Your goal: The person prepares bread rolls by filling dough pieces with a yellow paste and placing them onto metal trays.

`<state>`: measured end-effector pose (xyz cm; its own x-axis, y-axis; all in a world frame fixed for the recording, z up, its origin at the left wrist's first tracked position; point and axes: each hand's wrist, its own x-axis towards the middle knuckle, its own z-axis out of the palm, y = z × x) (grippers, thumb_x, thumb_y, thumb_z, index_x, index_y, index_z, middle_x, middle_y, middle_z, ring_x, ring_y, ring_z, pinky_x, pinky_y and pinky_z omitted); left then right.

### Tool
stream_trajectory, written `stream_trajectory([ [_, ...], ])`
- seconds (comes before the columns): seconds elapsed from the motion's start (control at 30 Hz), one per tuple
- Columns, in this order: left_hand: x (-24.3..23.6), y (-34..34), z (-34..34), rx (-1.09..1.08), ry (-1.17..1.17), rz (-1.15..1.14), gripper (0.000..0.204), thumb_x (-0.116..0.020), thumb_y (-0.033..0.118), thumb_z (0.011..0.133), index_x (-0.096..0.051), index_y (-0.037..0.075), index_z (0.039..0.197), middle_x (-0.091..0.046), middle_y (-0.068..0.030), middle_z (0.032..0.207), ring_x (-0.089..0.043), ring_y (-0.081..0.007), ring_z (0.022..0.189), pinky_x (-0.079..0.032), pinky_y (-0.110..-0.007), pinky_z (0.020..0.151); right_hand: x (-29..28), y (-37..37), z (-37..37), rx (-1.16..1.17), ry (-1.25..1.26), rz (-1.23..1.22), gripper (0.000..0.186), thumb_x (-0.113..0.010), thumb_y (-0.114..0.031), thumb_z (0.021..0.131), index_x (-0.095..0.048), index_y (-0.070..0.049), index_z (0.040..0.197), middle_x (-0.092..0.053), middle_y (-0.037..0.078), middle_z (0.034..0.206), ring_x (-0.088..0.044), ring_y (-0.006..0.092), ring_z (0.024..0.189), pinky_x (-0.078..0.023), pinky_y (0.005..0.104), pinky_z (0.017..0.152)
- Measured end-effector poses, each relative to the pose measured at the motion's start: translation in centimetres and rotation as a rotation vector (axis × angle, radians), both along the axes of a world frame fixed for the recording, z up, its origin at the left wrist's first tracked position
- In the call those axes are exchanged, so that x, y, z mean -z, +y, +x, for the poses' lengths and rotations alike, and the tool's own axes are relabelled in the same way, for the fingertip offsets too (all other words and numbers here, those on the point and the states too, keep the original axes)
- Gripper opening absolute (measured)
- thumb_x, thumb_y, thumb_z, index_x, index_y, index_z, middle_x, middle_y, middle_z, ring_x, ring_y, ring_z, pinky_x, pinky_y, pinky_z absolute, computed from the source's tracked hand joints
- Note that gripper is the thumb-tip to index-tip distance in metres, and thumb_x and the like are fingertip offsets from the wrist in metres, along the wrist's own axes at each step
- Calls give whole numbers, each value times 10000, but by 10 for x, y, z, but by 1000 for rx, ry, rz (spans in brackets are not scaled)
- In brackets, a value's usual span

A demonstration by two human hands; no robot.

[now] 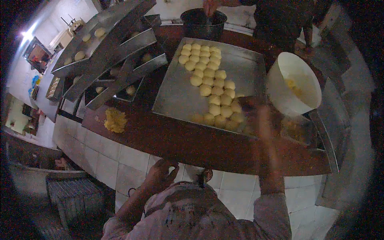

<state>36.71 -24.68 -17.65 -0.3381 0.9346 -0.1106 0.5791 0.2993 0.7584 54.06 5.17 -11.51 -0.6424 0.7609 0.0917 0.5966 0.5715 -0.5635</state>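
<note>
Pale round dough balls (pixel 208 73) sit close together in rows on a large metal tray (pixel 176 96), in a band from its far left to its near right. Over the tray's near right part is my right hand (pixel 256 107), smeared by motion; its fingers and anything in them cannot be made out. By the counter's front edge rests my left hand (pixel 161 173), its fingers loosely bent, a gap at the thumb, and nothing visible in it. A white bucket (pixel 276 90) with yellow bits inside leans tilted at the tray's right. Left of the tray lies a crumbly yellow lump (pixel 115 120).
Several metal trays (pixel 132 50) with a few dough balls are stacked askew at the left. Another person's hand (pixel 211 6) reaches into a dark pot (pixel 203 30) behind the tray. A metal pan edge (pixel 325 140) juts out at the brown counter's (pixel 192 146) right end.
</note>
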Motion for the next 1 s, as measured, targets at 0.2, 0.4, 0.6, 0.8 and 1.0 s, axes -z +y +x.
stream_trajectory([
  [0.2,-12,-17,-2,39,97,174,148,-623,85,822,-585,44,960,-603,-151,939,-589,-352,821,-498,-395,697,100,2,-63,-266,-399,89,312,-636,-337,771,-654,-32,835,-646,168,892,-621,346,827,-486,435,742],
  [0.4,-2,-55,-73,-30,-69,137,215,-634,88,827,-577,17,1022,-608,-144,929,-613,-298,854,-490,-386,744,33,-16,-53,-89,-472,196,337,-615,-348,791,-632,-24,880,-634,155,917,-612,314,853,-485,415,742],
  [0.6,33,-84,-175,40,-294,204,322,-613,96,856,-532,1,1153,-583,-147,1109,-554,-277,1067,-427,-365,923,-11,-156,-148,170,336,-524,324,-646,-146,811,-575,-42,1110,-545,65,1149,-535,198,1025,-464,371,854],
  [0.8,40,-110,-207,138,-870,119,498,-594,151,894,-374,2,1316,-507,-140,1259,-472,-247,1183,-357,-369,1016,40,-236,-240,-582,86,-785,300,-652,-35,766,-622,-53,1064,-628,97,1052,-595,203,938,-475,351,884],
  [1.0,95,-180,-256,-642,-1088,-27,466,-598,326,897,-449,50,1242,-549,-75,1164,-546,-145,950,-431,-290,858,161,-214,-284,-411,-286,0,325,-561,-128,813,-618,-118,1133,-613,71,1144,-588,282,994,-472,375,918],
])
